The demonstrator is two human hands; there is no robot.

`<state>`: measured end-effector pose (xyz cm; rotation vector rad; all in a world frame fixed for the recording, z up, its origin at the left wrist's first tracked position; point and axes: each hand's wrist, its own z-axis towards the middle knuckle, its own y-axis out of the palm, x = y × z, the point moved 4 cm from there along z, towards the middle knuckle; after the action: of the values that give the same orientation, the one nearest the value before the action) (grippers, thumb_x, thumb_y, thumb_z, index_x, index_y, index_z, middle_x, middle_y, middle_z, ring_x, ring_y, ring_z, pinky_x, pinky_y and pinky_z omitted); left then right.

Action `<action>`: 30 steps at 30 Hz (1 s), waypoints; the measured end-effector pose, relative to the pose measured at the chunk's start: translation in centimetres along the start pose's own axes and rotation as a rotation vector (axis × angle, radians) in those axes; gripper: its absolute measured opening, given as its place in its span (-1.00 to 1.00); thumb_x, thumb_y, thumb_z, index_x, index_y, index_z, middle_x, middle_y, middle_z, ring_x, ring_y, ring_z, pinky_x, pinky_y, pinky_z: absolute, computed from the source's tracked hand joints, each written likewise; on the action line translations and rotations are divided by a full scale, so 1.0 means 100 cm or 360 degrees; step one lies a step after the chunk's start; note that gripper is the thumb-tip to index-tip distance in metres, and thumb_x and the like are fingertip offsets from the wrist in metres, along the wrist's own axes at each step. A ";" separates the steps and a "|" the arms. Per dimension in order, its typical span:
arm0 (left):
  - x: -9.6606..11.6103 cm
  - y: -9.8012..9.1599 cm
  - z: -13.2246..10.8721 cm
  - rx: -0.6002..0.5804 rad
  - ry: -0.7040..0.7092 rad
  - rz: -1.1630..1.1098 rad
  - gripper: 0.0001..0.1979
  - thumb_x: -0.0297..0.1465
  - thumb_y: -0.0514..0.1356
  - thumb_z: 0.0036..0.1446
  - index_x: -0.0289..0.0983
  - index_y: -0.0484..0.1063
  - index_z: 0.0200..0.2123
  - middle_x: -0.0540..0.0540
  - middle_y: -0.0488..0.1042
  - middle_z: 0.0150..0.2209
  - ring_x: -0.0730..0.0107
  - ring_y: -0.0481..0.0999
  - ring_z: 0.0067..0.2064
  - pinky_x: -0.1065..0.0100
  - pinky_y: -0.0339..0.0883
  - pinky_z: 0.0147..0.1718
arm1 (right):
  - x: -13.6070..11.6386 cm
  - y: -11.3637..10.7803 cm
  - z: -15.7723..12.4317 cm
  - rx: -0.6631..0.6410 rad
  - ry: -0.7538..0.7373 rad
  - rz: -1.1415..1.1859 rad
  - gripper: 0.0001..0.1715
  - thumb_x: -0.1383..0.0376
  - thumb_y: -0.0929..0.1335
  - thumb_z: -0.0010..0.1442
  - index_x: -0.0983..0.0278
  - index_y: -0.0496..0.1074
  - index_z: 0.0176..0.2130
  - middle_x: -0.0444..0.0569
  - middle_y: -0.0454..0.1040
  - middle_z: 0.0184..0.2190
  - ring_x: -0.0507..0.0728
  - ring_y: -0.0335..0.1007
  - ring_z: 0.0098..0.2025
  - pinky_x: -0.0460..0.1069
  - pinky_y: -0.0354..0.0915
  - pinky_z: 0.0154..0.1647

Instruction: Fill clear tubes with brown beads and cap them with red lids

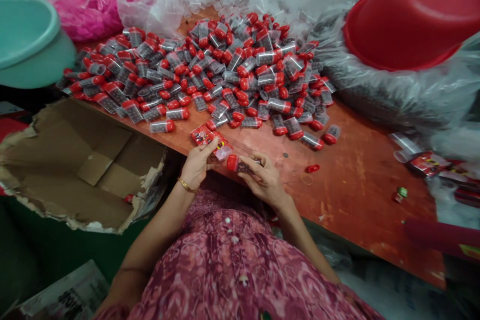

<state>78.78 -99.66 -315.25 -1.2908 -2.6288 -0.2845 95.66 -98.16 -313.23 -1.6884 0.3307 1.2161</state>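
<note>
My left hand (196, 166), a gold bangle at its wrist, pinches a red printed card (204, 135) with a small clear plastic part at its near end. In my right hand (267, 180) lies a clear tube with a red cap (232, 163), dark grains showing inside it. The cap points toward the card, with a small gap between them. Both hands are over the table's front edge. Just beyond them spreads a large heap of similar red-capped tubes (225, 70), most filled with dark grains.
On the left stand an open cardboard box (67, 160) and a teal basin (30, 55). Behind are pink items in a plastic bag (90, 0). A red tub (405, 20) rests on a bulging clear bag (393, 100) at right. A loose red cap (312, 168) lies on the table (360, 185).
</note>
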 end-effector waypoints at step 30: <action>-0.006 0.014 0.009 0.0059 0.0352 0.0012 -0.56 -0.17 0.42 -0.45 -0.37 0.45 -0.53 0.03 0.44 -0.57 0.55 0.36 -0.52 0.48 0.26 -0.49 | 0.033 0.013 -0.009 0.0354 0.1313 0.1261 -0.59 0.01 0.29 0.11 0.22 0.34 -0.14 -0.04 0.36 -0.27 -0.04 0.21 -0.55 -0.10 0.26 -0.59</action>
<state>80.14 -99.00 -316.16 -1.1841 -2.4322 -0.3539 96.79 -98.51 -316.71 -1.8401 1.6916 0.8684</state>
